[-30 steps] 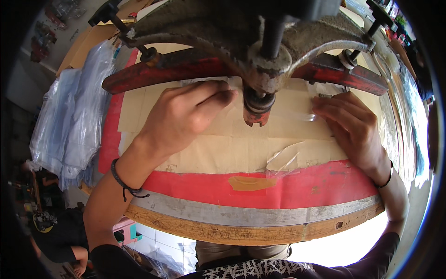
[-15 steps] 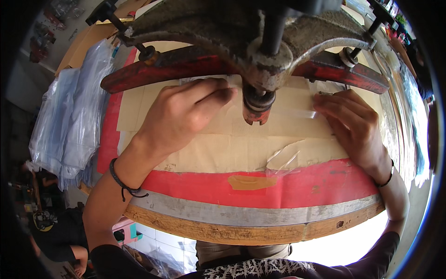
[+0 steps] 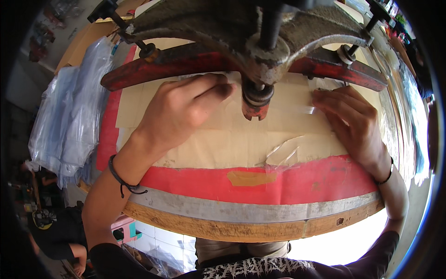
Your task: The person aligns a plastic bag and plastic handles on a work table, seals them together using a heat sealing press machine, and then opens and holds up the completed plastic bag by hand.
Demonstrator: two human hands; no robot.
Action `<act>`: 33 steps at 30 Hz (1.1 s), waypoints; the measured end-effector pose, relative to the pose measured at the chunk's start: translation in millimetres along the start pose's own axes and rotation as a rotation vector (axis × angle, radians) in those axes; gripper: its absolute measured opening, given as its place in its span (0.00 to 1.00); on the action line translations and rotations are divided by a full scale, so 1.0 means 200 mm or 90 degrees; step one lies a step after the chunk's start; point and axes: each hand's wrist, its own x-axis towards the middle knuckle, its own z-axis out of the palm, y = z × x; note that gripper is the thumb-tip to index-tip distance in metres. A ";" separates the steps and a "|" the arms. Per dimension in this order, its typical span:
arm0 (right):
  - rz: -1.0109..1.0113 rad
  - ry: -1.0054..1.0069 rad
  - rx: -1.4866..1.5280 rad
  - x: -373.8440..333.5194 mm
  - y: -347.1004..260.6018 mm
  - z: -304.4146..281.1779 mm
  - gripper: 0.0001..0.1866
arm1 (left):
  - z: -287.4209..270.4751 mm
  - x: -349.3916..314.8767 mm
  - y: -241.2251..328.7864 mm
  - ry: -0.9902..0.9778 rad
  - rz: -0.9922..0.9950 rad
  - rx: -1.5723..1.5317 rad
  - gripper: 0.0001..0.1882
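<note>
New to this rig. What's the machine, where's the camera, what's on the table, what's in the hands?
No robot: a person works bare-handed, seen from a fisheye camera on their head, looking down, so straight edges bend. Overhead is a dark metal frame with a red bar beneath, spanning the table. A beige covering lies over a red one; a clear scrap rests near its front edge. Clear plastic is piled at left. The left hand's fingers are bent near the bar; the right hand is at thin transparent film. Whether either grips anything, I can't tell.

Left of the hands (image 3: 179, 107) lie plastic sheets (image 3: 69, 116); beyond, a bar (image 3: 158, 69).
</note>
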 end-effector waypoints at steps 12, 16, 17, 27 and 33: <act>-0.017 0.011 0.025 -0.02 0.04 0.01 0.13 | 0.00 0.02 0.02 0.015 -0.016 -0.019 0.11; -0.022 0.009 0.013 -0.03 0.05 0.00 0.12 | 0.01 0.04 0.03 0.032 -0.021 -0.005 0.12; -0.024 0.003 0.006 -0.03 0.05 0.00 0.13 | 0.01 0.04 0.03 0.028 -0.015 -0.006 0.12; -0.005 -0.005 -0.002 -0.05 0.07 0.01 0.14 | -0.01 0.03 0.03 -0.008 -0.028 -0.012 0.05; 0.027 -0.086 -0.040 -0.04 0.07 -0.03 0.18 | -0.02 0.03 0.03 -0.004 -0.033 -0.023 0.06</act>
